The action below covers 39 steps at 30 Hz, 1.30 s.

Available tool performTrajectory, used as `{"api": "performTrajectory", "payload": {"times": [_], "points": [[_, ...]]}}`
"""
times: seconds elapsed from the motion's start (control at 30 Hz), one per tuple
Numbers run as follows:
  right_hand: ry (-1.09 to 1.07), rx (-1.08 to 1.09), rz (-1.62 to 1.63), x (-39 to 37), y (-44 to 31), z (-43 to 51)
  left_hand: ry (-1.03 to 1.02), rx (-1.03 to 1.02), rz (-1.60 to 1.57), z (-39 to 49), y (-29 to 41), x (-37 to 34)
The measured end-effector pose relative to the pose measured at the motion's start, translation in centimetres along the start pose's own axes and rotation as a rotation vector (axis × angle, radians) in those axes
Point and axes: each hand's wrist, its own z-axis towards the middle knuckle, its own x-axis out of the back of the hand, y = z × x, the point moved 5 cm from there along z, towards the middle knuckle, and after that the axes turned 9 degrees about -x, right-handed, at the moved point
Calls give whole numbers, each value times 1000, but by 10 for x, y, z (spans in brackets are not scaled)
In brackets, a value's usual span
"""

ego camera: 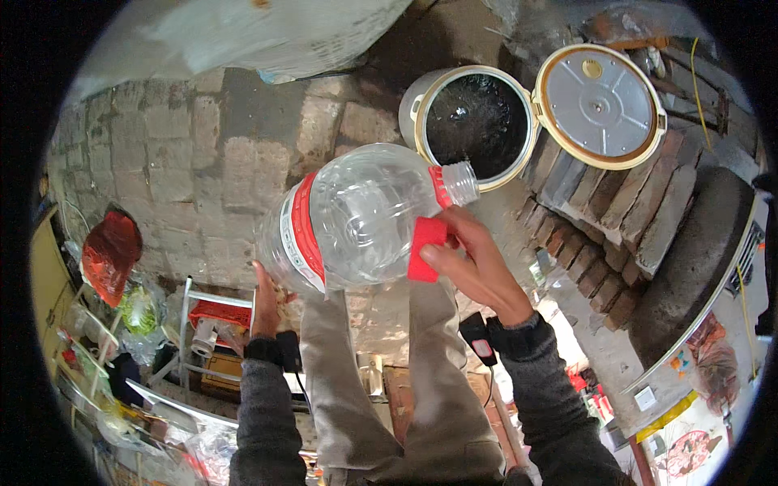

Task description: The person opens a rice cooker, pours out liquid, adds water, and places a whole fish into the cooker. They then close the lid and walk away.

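A large clear plastic bottle (371,212) lies tilted in front of me, its uncapped neck (462,182) to the right. Around its body runs a red and white label (302,231) bearing writing. My left hand (265,307) supports the bottle at its base end, with some fingers hidden behind it. Between the thumb and fingers of my right hand (480,267) is a red sponge (427,249), pressed against the bottle's shoulder near the neck. Just beyond the neck stands a round bucket (413,106) with dark liquid (477,121) inside. Its hinged lid (598,109) is flipped back to the right.
Stacked bricks (595,267) rise at the right beside a dark curved surface (693,255). A metal-framed stool (219,297) and a red plastic bag (112,255) are at the left. Brick paving (176,164) covers the ground; pale sheeting (267,36) hangs at the top.
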Motion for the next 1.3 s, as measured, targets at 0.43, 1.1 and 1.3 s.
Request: {"api": "performTrajectory", "payload": {"times": [0.43, 1.1, 1.3], "points": [[-283, -238, 358, -81, -116, -61, -166, -7, -2, 114, 45, 32], [-227, -43, 35, -251, -183, 69, -61, 29, -349, -20, -33, 183], [131, 214, -571, -235, -200, 51, -93, 2, -352, -33, -8, 181]]}}
